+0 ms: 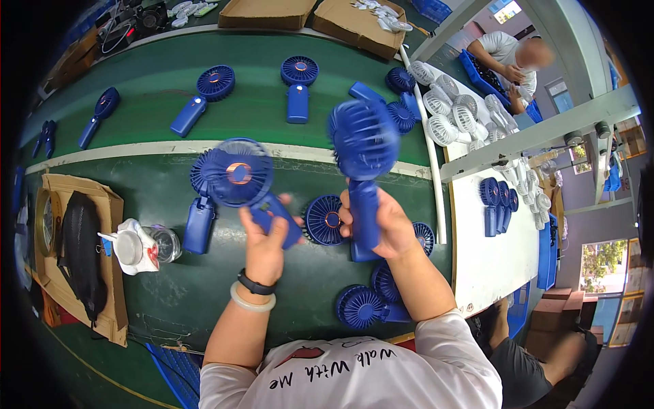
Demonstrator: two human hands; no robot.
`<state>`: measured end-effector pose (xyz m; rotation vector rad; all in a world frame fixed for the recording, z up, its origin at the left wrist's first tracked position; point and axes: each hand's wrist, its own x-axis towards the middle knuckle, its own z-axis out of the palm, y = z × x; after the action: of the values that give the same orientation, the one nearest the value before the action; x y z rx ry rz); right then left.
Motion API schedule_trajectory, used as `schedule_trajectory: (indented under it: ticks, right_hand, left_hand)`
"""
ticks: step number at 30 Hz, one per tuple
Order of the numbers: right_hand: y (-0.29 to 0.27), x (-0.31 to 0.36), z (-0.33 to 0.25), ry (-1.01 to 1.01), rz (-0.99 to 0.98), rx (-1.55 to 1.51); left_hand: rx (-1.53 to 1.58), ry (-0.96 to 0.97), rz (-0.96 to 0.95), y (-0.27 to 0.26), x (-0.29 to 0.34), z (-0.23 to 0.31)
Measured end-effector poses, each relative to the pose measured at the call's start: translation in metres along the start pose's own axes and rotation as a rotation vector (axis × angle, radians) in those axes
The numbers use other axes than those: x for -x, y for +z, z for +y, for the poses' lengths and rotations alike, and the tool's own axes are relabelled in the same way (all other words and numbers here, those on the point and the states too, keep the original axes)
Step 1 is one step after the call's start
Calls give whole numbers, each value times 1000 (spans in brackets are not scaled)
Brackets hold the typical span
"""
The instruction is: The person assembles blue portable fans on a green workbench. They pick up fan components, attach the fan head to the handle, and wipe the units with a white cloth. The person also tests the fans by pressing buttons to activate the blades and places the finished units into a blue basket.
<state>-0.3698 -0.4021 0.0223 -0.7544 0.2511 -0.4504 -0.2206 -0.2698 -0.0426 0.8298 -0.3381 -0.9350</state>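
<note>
My left hand [266, 235] grips the handle of a blue handheld fan [237, 172], whose round head is tilted up to the left and slightly blurred. Behind that head, another blue fan [199, 225] rests on the green table. In my right hand [385, 221] is a second blue fan [364, 143], held upright with its head smeared by motion. More blue fans lie close by: one [325, 219] between my hands, partly hidden, and others [361, 307] by my right forearm.
Across the green belt [150, 129] lie several blue fans [298, 88]. A cardboard box with a black pouch [83, 252] and a jar [163, 243] stand at left. White fans [453, 109] crowd a white table [490, 273] at right. A co-worker [507, 58] sits beyond.
</note>
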Motion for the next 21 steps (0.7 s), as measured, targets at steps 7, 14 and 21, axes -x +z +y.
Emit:
schedule_trajectory:
  ticks: [7,14,21]
  right_hand:
    - [19,-6,-5,57,194,349]
    - [20,-17,0,-23,215,466]
    - [19,-21,4,-70,192,525]
  left_hand:
    - [150,-239,-182,-10,7,-2]
    - [336,-204,-207,-7,3,-1]
    - [333,-160,-275,-4,3,3]
